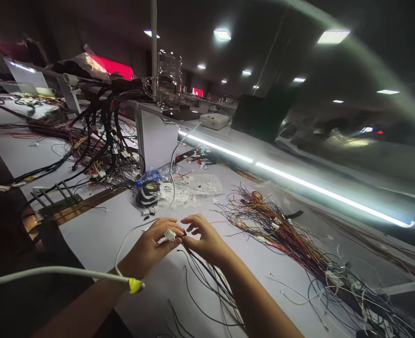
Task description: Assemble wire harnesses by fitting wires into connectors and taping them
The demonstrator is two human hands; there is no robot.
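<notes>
The white plastic connector [170, 234] looks smooth; the pale table [95, 234] is matt.

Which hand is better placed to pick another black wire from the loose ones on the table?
Right, probably. The right hand has its fingertips at the white connector, and the loose black wires lie right under it; the left hand is busy holding the connector.

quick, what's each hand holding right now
Left hand: closed, holding the white connector.
Right hand: fingertips pinched shut on the black wires right at the connector.
</notes>
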